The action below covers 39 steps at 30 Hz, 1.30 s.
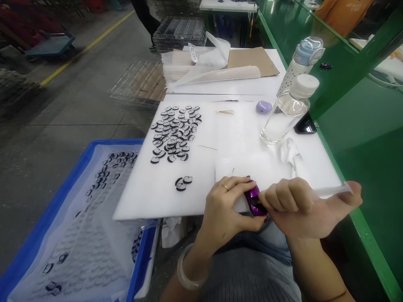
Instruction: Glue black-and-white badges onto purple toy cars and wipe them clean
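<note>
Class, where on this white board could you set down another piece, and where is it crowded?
Bare board lies between the black pieces and the purple part, and right of the pieces below the lilac case. It is crowded around the pieces and by the bottles.

A factory workshop: a concrete floor [63, 126] with a painted yellow line [91, 46] runs beside the green tabletop [362, 167], and stacked clear plastic trays [179, 33] and a blue crate [63, 186] of small black-and-white parts [107, 176] stand near that tabletop.
</note>
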Motion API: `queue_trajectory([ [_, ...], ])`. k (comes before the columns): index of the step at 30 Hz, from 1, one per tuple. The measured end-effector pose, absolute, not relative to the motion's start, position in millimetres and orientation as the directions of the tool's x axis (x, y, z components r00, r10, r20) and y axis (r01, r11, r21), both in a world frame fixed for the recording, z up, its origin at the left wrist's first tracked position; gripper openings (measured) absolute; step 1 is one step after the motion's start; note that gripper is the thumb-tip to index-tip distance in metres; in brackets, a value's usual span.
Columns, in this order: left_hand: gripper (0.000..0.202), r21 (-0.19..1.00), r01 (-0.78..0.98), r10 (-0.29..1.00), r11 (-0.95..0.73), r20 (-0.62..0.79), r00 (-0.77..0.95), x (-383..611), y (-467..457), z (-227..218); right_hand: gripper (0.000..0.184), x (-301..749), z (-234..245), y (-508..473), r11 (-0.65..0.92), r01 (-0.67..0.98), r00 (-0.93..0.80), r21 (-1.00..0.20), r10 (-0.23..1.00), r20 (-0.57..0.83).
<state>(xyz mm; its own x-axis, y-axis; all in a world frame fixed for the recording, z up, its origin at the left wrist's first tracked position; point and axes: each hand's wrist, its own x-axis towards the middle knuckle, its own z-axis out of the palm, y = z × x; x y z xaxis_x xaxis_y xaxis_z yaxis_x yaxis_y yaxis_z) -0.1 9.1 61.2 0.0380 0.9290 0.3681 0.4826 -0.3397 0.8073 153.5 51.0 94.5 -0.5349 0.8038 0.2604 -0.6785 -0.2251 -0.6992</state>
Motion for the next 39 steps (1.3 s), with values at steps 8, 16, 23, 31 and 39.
queue_trajectory([
  [8,0.052,0.803,0.488,0.93,-0.341,0.365,0.048,-1,8,61,0.06,152,95,49,-0.128,-0.649,-0.487,-0.75,0.827,0.28],
  [16,0.053,0.798,0.495,0.921,-0.344,0.388,0.015,3,8,60,0.063,151,100,42,-0.027,-0.609,-0.458,-0.793,0.828,0.324],
  [23,0.052,0.8,0.504,0.929,-0.327,0.368,0.019,3,7,59,0.059,153,110,34,0.03,-0.507,-0.467,-0.861,0.831,0.303],
  [31,0.05,0.793,0.513,0.927,-0.329,0.374,0.016,4,7,58,0.062,153,114,20,0.055,-0.348,-0.394,-0.936,0.898,0.199],
  [39,0.055,0.761,0.545,0.919,-0.352,0.39,0.049,3,6,56,0.058,156,122,25,0.072,-0.354,-0.366,-0.933,0.907,0.209],
])
